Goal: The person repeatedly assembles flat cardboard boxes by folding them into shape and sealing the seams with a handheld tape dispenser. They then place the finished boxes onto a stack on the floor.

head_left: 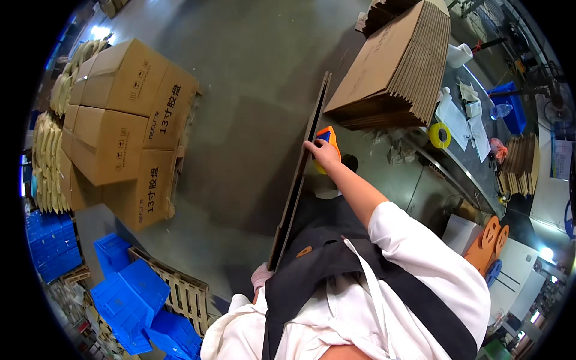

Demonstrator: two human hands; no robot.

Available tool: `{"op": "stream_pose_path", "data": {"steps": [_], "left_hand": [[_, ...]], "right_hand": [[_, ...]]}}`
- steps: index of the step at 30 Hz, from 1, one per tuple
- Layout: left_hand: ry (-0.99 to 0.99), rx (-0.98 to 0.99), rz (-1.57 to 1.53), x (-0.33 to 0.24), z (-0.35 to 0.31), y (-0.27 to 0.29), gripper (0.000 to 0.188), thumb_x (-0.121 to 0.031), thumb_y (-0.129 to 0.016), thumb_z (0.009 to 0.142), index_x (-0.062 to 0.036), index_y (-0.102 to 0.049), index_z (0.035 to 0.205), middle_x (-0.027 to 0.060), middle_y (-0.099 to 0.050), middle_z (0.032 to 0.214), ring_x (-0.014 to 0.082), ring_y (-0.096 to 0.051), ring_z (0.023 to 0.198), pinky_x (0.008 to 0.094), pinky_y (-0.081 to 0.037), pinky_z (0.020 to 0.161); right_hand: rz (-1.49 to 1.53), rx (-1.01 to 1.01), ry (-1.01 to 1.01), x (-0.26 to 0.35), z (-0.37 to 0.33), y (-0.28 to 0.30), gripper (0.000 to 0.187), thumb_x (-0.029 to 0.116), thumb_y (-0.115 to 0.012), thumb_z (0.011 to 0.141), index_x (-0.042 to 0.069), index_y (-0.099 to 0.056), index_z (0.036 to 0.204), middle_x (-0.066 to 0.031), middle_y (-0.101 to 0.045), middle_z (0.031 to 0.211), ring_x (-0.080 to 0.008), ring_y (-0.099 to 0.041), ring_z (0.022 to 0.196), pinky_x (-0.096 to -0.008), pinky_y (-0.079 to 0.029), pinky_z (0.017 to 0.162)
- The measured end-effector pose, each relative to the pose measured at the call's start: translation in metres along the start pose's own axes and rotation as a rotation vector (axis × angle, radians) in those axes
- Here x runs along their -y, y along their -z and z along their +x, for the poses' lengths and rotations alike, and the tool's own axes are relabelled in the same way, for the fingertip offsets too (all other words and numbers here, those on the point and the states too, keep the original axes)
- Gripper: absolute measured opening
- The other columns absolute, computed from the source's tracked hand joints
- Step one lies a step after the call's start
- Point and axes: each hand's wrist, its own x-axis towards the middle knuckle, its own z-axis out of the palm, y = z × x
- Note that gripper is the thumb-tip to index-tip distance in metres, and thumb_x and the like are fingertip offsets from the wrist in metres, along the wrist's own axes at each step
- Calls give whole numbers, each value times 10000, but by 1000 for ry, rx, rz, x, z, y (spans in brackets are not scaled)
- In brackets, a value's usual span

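Observation:
A flattened cardboard box [295, 180] stands on edge in front of me, seen almost edge-on, with a dark gap between its two layers. My left hand [261, 275], in a pale glove, is closed at its near end; the fingers are partly hidden by the board. Farther along the board, my bare right hand [324, 154] has its fingertips against the right face and upper edge. An orange and blue tape dispenser [333, 139] is in that right hand, its handle mostly covered, with a bit of yellow showing below the hand.
At the upper right leans a stack of flattened boxes [414, 66] beside a grey worktable [474, 159] with papers and a yellow tape roll [440, 135]. Left, closed cartons [123, 144] sit piled on a pallet. Blue crates [129, 300] and a wooden pallet [187, 298] lie lower left.

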Motion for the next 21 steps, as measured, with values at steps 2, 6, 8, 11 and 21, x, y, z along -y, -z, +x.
{"op": "stream_pose_path", "data": {"steps": [2, 6, 8, 11, 21], "left_hand": [[-33, -131, -110, 20, 11, -17, 382, -338, -654, 821, -146, -610, 1148, 139, -661, 1101, 301, -621, 1044, 400, -503, 852], [-117, -219, -90, 34, 17, 25, 355, -354, -639, 839, -142, -626, 1123, 154, -680, 1000, 343, -633, 967, 429, -502, 835], [-189, -205, 26, 27, 24, 43, 357, -376, -625, 850, -147, -629, 1124, 166, -676, 1005, 349, -633, 965, 444, -499, 839], [-132, -309, 48, 29, 26, 68, 378, -374, -641, 848, -158, -604, 1156, 175, -677, 998, 363, -636, 950, 456, -500, 832], [-271, -766, 150, -36, 40, 267, 486, -326, -624, 873, -179, -478, 1312, 203, -678, 943, 389, -637, 886, 490, -492, 762]], "right_hand": [[171, -52, 54, -26, 2, -6, 724, 588, -657, 785, 75, -574, 1287, -142, -629, 1219, -259, -579, 1151, -336, -431, 975], [-68, -96, -80, -39, -1, 29, 569, 366, -660, 746, 139, -598, 1265, -164, -644, 1176, -317, -607, 1095, -371, -463, 946], [-71, -277, -146, -62, 29, 50, 541, 274, -601, 708, 212, -611, 1245, -182, -660, 1124, -339, -618, 1067, -405, -476, 929], [-144, -378, -151, -62, 42, 50, 610, 268, -607, 734, 222, -502, 1333, -268, -530, 1178, -437, -539, 1105, -470, -442, 951], [-198, -462, -92, -254, -139, 92, 613, 295, -710, 738, 97, -495, 1276, -286, -488, 1118, -448, -513, 1040, -465, -432, 926]]}}
